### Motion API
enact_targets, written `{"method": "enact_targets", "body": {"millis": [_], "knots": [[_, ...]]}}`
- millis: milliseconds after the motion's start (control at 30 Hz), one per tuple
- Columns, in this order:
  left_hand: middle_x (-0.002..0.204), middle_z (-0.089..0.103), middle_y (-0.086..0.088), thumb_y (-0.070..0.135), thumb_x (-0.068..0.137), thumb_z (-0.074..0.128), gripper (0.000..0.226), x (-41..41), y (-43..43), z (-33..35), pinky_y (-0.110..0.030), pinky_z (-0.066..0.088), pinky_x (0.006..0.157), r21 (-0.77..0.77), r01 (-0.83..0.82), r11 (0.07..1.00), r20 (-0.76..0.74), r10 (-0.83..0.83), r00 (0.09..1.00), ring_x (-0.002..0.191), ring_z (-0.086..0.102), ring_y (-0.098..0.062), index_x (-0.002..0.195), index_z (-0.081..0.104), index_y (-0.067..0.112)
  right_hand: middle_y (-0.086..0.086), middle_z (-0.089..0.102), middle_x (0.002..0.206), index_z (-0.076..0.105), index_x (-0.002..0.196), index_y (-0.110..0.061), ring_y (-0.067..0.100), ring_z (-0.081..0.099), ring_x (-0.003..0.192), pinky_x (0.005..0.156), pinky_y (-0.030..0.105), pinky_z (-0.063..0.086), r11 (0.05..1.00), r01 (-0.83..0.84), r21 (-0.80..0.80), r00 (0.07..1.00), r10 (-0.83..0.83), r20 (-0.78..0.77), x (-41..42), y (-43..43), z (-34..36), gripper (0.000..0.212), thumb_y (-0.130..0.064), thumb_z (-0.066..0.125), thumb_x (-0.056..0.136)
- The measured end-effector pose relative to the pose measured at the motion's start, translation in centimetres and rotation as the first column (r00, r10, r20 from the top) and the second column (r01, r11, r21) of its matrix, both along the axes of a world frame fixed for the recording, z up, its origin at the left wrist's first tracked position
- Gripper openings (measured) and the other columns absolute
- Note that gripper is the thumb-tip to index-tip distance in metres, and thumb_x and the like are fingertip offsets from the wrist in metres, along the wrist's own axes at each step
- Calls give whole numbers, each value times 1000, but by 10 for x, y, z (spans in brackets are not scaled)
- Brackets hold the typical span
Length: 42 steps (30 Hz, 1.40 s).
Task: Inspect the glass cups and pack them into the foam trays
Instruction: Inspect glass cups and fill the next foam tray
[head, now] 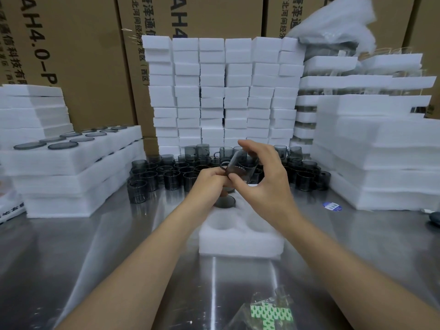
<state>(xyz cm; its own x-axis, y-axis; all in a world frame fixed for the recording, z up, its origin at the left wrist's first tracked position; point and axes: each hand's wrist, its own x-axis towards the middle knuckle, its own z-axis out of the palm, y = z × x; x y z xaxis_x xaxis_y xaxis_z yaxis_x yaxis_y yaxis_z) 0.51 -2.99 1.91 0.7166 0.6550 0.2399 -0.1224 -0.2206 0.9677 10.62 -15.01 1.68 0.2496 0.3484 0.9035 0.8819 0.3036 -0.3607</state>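
Counter: brushed metal, glossy, reflecting the overhead light in streaks. Foam tray: white, matt, soft-grained surface; stacked foam blocks of the same finish. Glass cup: smoke-grey, transparent, smooth and shiny, as are the loose cups behind. Cartons: brown corrugated cardboard, matt, printed black. Plastic bag: clear, crinkled, glossy film.

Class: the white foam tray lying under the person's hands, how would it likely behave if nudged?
The foam tray probably slides easily: it looks light and lies on a smooth steel table. It likely dents rather than cracks, being soft foam. It is low and flat, so tipping seems unlikely.
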Motion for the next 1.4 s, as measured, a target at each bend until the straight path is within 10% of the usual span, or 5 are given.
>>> {"method": "enact_targets", "body": {"millis": [233,567,900,1133,1400], "knots": [[103,80,-9,-2,95,49,37,-5,-3,12,-24,56,62,-168,-61,984,186,93,978,85,73,-19,117,76,11,-4,64,122,61,138,-18,17,60,118,103,34,50,1000,3,-4,999,-3,40,-1,4,-4,62,6,77,83],[103,76,-1,32,76,84,51,2,-24,2,-34,59,92,324,-18,946,108,-18,994,101,74,-21,120,66,16,-8,57,131,60,138,-24,7,62,114,95,27,56,997,0,-77,987,13,163,12,5,-4,77,12,77,73],[92,69,1,49,73,77,30,-7,-8,15,-27,46,64,-190,278,942,172,-247,954,75,63,-12,91,80,26,-17,68,125,60,137,-29,11,65,115,110,46,39,981,140,-132,987,-127,101,18,1,-5,62,-34,83,80],[95,73,-2,45,82,60,51,-21,15,17,-33,42,70,-156,273,949,51,-268,962,75,66,-15,122,69,15,-12,63,121,68,129,-27,9,65,106,91,20,50,970,-45,-241,999,38,-34,13,-3,-2,52,-45,84,82],[110,77,-4,42,87,58,48,-25,30,8,-37,48,83,-85,288,954,48,-285,957,91,71,-17,125,74,18,-3,71,90,75,91,-15,18,67,79,74,35,52,886,-279,-371,947,189,-261,9,-7,11,10,-21,77,98]]}}
